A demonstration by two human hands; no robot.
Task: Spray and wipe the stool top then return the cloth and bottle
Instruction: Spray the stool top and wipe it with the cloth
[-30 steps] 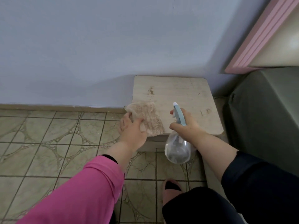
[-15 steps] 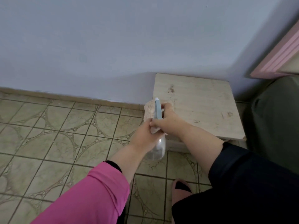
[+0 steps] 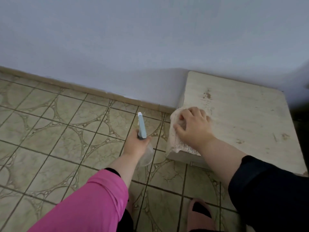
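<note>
Right hand [image 3: 192, 127]: fingers bent over bunched cloth [image 3: 175, 145], pressing it at near-left corner of stool top [image 3: 242, 118], ready to wipe. Left hand [image 3: 136, 145] wrapped round bottle [image 3: 141, 127] neck, off left edge, clear of strokes. Stains [image 3: 207, 95] near far edge.

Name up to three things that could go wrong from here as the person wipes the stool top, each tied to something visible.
1. The cloth hangs over the near corner of the stool top under the right hand; it could slide off onto the floor.
2. The brown stains lie away from the cloth, so the wipe may miss them.
3. The left hand holds the bottle over the floor; a loose grip could drop it or drip, leaving the tiles slippery.
</note>
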